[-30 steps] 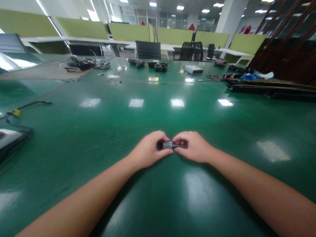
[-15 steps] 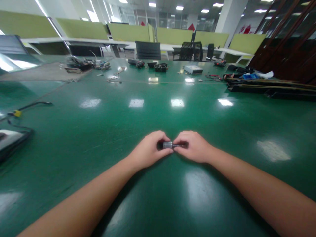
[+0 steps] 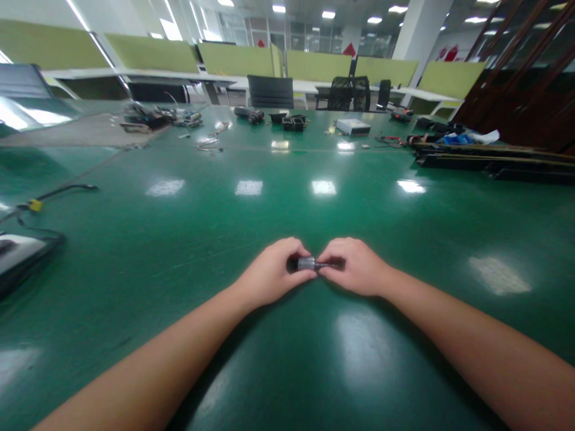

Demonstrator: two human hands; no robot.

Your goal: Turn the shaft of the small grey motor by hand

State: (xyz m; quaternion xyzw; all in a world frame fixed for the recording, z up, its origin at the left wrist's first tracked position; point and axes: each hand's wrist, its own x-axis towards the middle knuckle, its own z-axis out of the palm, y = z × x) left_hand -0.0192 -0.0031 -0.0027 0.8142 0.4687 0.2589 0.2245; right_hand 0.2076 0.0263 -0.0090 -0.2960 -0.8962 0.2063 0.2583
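Note:
In the head view, a small silver cylinder (image 3: 306, 263) with a thin dark shaft (image 3: 331, 265) on its right side lies level between my hands. My left hand (image 3: 272, 274) is closed around the cylinder, thumb and fingertips on opposite sides of it. The cylinder's left end sits in the dark hollow of that palm and is partly hidden. My right hand (image 3: 359, 266) pinches the shaft close to where it meets the cylinder. Fingertips of both hands almost meet. Both hands are low over the glossy green tabletop (image 3: 278, 371). The object's exact kind is too small to make out.
A grey-white device (image 3: 22, 257) with a black cable (image 3: 67, 190) is at the left edge. Along the far side are tangled parts (image 3: 153, 117), black brackets (image 3: 291, 121) and a white box (image 3: 353, 126). Long black bars (image 3: 494, 161) lie at the right.

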